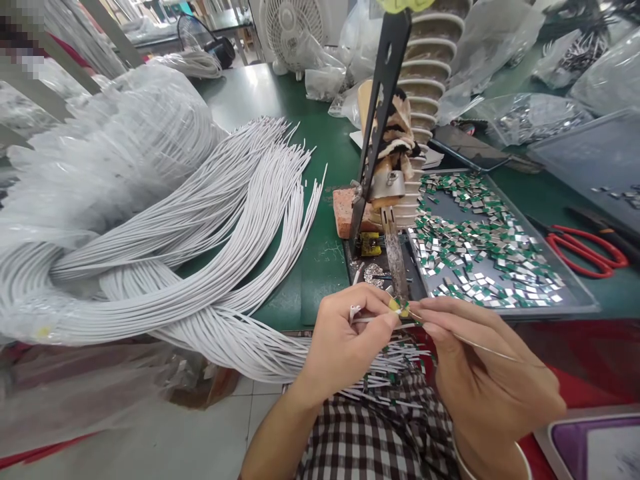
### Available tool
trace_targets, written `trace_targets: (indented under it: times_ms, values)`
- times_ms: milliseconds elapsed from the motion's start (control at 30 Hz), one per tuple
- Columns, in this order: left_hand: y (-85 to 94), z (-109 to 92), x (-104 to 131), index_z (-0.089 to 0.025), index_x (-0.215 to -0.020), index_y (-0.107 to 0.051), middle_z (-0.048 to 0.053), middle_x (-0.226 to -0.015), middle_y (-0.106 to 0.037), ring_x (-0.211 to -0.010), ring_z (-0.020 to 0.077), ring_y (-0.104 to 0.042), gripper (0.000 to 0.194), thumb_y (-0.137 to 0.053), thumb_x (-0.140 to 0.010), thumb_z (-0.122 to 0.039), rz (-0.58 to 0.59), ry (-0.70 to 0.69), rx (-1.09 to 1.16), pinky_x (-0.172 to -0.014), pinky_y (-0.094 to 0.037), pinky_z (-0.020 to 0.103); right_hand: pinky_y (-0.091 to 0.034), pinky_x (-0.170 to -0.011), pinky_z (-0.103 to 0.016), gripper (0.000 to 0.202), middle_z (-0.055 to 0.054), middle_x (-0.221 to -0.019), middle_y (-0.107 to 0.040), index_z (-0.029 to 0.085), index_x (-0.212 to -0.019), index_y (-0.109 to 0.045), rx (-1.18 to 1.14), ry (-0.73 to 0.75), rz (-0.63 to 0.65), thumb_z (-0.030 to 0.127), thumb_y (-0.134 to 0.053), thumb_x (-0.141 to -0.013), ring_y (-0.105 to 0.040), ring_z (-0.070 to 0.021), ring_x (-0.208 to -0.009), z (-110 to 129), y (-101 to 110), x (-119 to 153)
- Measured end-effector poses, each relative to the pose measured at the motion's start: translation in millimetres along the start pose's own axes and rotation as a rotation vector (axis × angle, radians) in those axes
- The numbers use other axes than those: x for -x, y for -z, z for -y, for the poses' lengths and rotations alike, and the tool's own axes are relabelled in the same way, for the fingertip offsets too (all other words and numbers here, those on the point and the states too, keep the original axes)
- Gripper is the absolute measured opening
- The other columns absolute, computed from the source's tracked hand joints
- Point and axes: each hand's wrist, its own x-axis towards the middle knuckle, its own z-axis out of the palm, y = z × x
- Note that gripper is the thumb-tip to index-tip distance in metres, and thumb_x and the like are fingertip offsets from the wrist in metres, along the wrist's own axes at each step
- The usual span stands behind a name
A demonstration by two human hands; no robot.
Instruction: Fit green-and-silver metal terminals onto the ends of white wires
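Tabletop [316,257]: left hand [345,347] pinches cable [363,320].

Open passage is left over the bare green tabletop [265,83] behind the white cable bundle [240,220] — rightward, it is blocked by the upright black perforated metal bracket [379,120] and ribbed hose [433,60].

Cable bundles [250,233] lie at the left of the table [320,280]. The soldering iron [395,263] is central; the brick [343,212] sits to its left. Right of the iron, the tray [586,301] contains connectors [500,267]. The fan [289,27] stands at the far side.
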Motion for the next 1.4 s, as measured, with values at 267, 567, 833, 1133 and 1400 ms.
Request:
trace_targets:
  times_ms: [267,567,833,1133,1400]
  values:
    - [1.5,2,-1,-0.015,-0.063,-0.064,0.001,-0.075,-0.065,-0.069,0.012,-0.058,0.02,-0.066,-0.082,-0.008,0.003,-0.032,0.089,-0.063,-0.045,0.022,-0.063,-0.077,-0.033,0.031,0.001,-0.101,-0.079,0.027,-0.105,-0.075,0.043,-0.01,0.024,0.004,-0.071,-0.086,-0.076,-0.0174,-0.086,6,2,-3]
    - [-0.4,7,6,-0.016,-0.064,-0.063,0.003,-0.078,-0.069,-0.066,0.0118,-0.058,0.019,-0.065,-0.081,-0.006,0.029,-0.037,-0.052,-0.056,-0.041,0.021,-0.061,-0.07,-0.03,0.028,0.0,-0.084,-0.075,0.027,-0.109,-0.073,-0.056,-0.261,0.107,0.009,-0.057,-0.095,-0.071,-0.0142,-0.073,5,1,3]
    - [10.0,13,22,-0.018,-0.11,-0.077,0.01,-0.117,-0.074,-0.117,0.0211,-0.064,0.029,-0.049,-0.105,-0.019,0.207,-0.116,-0.333,-0.102,-0.047,0.031,-0.057,-0.066,-0.026,0.013,0.002,-0.083,-0.072,0.026,-0.089,-0.074,-0.128,-0.494,-0.037,0.015,-0.076,-0.084,-0.069,-0.0138,-0.072,-7,8,7]
    - [12.5,18,30,-0.019,-0.144,-0.055,0.012,-0.13,-0.07,-0.115,0.0241,-0.065,0.043,-0.056,-0.101,-0.02,0.289,-0.032,-0.448,-0.103,-0.051,0.036,-0.056,-0.07,-0.032,0.012,-0.002,-0.086,-0.073,0.023,-0.099,-0.07,-0.019,-0.076,0.34,0.019,-0.073,-0.088,-0.066,-0.0174,-0.079,9,15,-5]
    - [13.0,19,26,-0.017,-0.097,-0.074,0.003,-0.08,-0.066,-0.07,0.015,-0.056,0.022,-0.063,-0.1,-0.035,0.179,-0.098,-0.25,-0.066,-0.043,0.026,-0.053,-0.066,-0.028,0.013,0.001,-0.079,-0.07,0.025,-0.091,-0.069,-0.138,-0.201,0.29,0.012,-0.071,-0.087,-0.064,-0.0144,-0.075,9,14,-3]
